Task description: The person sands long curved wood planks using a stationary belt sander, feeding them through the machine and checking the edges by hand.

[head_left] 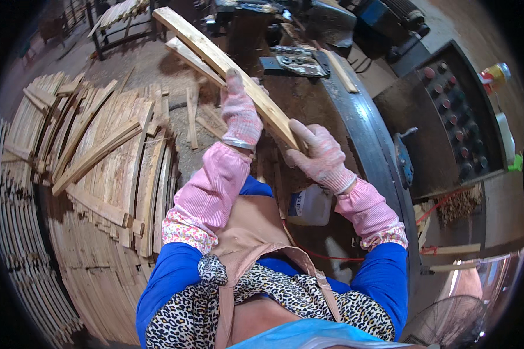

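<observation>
A long pale wooden strip (206,49) slants across in front of me, from the upper left toward my right hand. My left hand (242,113), in a pink and white knit glove, is closed around its middle with the thumb along the top. A second wooden strip (192,61) lies just under and beside the first and runs to the left hand; whether that hand grips it too is hidden. My right hand (321,152), gloved alike, pinches the near end of the long strip between thumb and fingers.
Stacked wooden strips (108,157) fill the left side, with loose ones on top. A metal machine table (364,110) runs along the right, carrying a loose strip (339,71). Beyond it stands a control panel (454,116) with buttons. A white plastic jug (310,206) sits below my right hand.
</observation>
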Motion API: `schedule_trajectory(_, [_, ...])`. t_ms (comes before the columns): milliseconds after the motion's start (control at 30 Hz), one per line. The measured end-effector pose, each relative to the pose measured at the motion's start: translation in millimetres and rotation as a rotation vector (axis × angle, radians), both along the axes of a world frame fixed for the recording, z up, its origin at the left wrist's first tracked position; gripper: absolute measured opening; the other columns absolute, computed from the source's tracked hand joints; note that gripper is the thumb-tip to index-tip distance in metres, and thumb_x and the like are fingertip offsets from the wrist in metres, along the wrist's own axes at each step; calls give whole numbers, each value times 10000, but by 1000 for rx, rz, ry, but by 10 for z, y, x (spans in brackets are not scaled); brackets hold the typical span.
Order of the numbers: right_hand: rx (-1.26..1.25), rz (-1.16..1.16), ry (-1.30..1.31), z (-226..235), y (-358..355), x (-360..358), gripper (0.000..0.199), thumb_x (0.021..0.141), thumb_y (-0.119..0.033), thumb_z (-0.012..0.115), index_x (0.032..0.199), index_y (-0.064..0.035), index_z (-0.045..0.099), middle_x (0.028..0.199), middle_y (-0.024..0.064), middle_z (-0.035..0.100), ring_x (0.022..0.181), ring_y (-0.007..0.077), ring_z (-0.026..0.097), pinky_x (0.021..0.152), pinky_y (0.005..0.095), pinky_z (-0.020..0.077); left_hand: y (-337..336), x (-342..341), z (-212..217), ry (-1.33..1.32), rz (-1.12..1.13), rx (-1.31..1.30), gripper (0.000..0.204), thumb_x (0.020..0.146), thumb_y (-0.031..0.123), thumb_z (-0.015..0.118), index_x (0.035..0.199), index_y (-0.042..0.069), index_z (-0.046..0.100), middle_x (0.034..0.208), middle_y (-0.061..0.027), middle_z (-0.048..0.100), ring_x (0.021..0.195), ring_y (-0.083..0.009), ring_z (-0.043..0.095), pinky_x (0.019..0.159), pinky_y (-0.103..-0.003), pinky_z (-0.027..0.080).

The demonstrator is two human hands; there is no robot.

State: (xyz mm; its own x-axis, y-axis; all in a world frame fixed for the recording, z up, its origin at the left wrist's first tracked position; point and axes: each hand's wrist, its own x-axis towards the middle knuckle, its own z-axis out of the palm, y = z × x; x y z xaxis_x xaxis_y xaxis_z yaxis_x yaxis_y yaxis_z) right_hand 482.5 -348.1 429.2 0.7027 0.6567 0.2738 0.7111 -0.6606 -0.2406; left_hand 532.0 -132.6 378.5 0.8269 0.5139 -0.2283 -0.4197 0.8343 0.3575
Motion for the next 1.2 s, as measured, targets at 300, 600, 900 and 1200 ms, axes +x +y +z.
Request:
schedule_trajectory(300, [-19,-594,-147,-71,-2491,-820,478,834,-95,776,1301,-41,687,1066,170,633,991,299,626,896,373,524,148,61,-451,206,-118,-180,454,943,522,692,1149,143,551,858,-121,641,588,-244,598,513,-390,558])
schedule_trajectory(600, [-156,-508,-387,-144,-1886,1298,253,894,-254,715,1139,-204,752,1065,146,681,1023,358,633,885,464,524,658,-58,-1051,55,-194,-195,377,1000,563,567,1114,204,551,855,-91,621,686,-296,610,585,-481,550])
schedule_trajectory(900, [99,22,700,-355,273,576,684,933,-254,751,1505,-1,473,1441,147,592,1397,245,499,1184,334,367,990,-354,-51,55,90,-214,487,1054,523,472,1178,52,500,981,-182,655,720,-295,643,676,-478,598])
schedule_trajectory(1200, [432,-445,482,489,-1234,-44,470,959,-127,649,1393,43,589,1223,96,701,1137,145,640,973,279,493,3248,-1285,-791,800,-204,1930,850,762,369,801,1473,18,492,1374,-242,603,1298,-353,565,1130,-402,424])
